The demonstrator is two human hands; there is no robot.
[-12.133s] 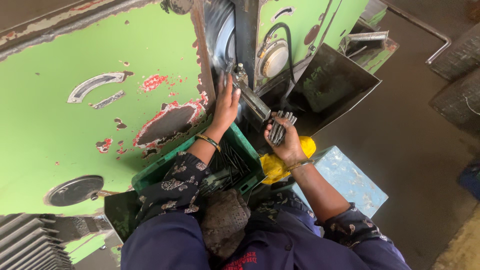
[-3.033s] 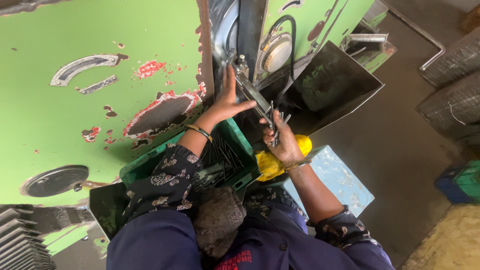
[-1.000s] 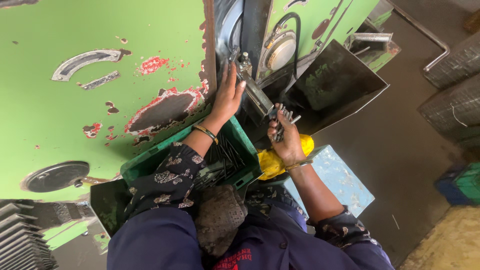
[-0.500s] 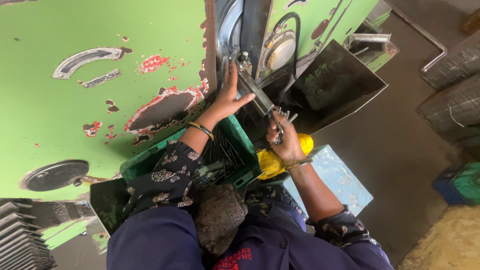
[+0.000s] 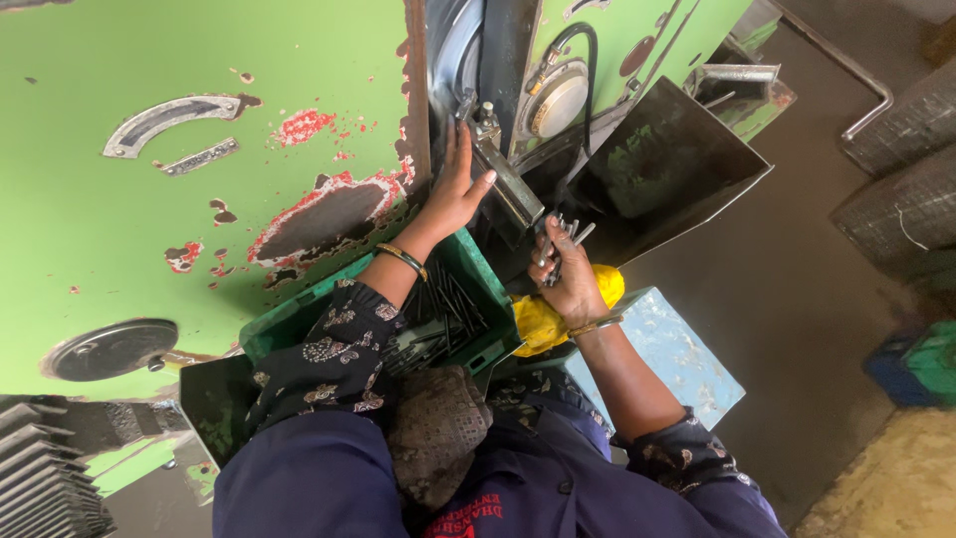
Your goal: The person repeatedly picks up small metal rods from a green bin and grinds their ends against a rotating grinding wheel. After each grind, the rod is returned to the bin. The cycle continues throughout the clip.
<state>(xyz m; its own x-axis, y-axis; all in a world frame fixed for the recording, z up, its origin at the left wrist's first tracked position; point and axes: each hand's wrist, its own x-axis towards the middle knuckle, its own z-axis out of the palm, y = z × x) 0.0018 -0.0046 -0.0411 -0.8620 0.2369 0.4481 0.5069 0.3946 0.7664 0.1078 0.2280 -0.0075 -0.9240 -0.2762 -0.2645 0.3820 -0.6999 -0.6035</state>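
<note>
A worn green machine panel [image 5: 199, 179] fills the left of the view, its paint chipped to red primer and dark metal in patches, with a curved metal plate and a round cap fixed to it. To the right the floor [image 5: 797, 299] is bare, dark concrete, and grey wire-mesh stacks [image 5: 906, 199] stand at the far right edge. A dark sheet-metal chute [image 5: 667, 169] slopes out from the machine's gap, and above it a black hose loops beside a round pale fitting [image 5: 558, 100].

Below the panel a green plastic crate [image 5: 478, 289] sits against the machine; it holds a heap of thin dark metal rods or tools, too tangled to tell apart. Just beside the crate lies a yellow object [image 5: 543, 324], partly hidden, and next to that a pale blue box [image 5: 677, 349] with a scuffed top. At the far right a small green and blue container [image 5: 916, 364] rests on the floor, blurred.

The left hand [image 5: 453, 194] is spread open, palm laid flat against the edge of the panel, fingertips beside a steel bracket [image 5: 503, 179] that juts from the gap; it grips nothing. The right hand [image 5: 568, 274] is closed round a bunch of hex keys [image 5: 563, 239], their ends fanning upward just below the bracket, above the yellow object.
</note>
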